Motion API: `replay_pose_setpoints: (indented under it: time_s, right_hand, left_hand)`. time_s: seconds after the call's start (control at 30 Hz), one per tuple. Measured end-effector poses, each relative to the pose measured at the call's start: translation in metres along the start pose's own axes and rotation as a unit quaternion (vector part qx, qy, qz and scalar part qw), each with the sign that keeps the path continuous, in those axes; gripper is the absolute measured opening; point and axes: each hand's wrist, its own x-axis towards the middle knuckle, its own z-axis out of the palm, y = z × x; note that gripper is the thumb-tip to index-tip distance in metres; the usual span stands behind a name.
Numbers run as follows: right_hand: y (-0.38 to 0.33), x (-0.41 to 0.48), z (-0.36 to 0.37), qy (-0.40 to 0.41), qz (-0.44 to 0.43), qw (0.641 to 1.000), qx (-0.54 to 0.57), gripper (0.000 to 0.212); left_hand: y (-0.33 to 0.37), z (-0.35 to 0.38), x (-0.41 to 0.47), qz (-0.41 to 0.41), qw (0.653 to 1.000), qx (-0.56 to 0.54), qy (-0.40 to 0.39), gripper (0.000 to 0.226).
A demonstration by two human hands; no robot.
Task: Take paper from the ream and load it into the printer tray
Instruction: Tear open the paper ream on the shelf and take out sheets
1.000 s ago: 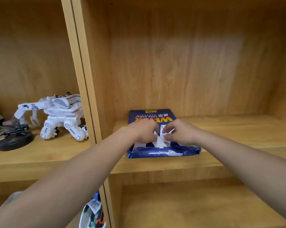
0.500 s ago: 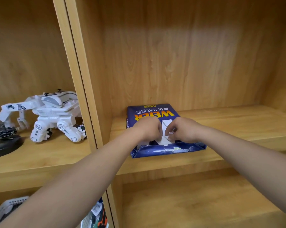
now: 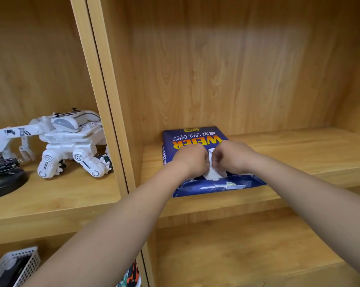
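A blue ream of copy paper [image 3: 195, 137] with orange lettering lies flat on a wooden shelf [image 3: 299, 154] inside a cabinet. Its near end is crumpled and torn, and white paper [image 3: 213, 175] shows through the gap. My left hand [image 3: 192, 160] and my right hand [image 3: 232, 157] rest on top of the ream, knuckles nearly touching, each pinching the wrapper on either side of the tear. No printer tray is in view.
A vertical wooden divider [image 3: 104, 100] separates the left compartment, where a white toy robot [image 3: 61, 141] and a black round object [image 3: 3, 179] stand. A white mesh basket [image 3: 15, 266] sits lower left. A lower shelf [image 3: 247, 245] lies below the ream.
The view has shifted slightly, and the ream sits a little farther right in the frame. Both hands stay clenched on the wrapper at the tear, with the white opening about the same.
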Motion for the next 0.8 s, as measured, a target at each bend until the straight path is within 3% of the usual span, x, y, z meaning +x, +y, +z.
replay_pose_setpoints:
  time_s: [0.4, 0.8]
  right_hand:
    - [0.001, -0.021, 0.013, 0.048, -0.047, 0.997, -0.044, 0.019]
    - [0.008, -0.027, 0.008, 0.013, -0.078, 0.996, -0.03, 0.015]
  left_hand:
    - [0.005, 0.006, -0.009, 0.003, 1.0, -0.023, 0.003, 0.015]
    - [0.009, 0.01, -0.024, -0.018, 0.998, -0.042, 0.047, 0.014]
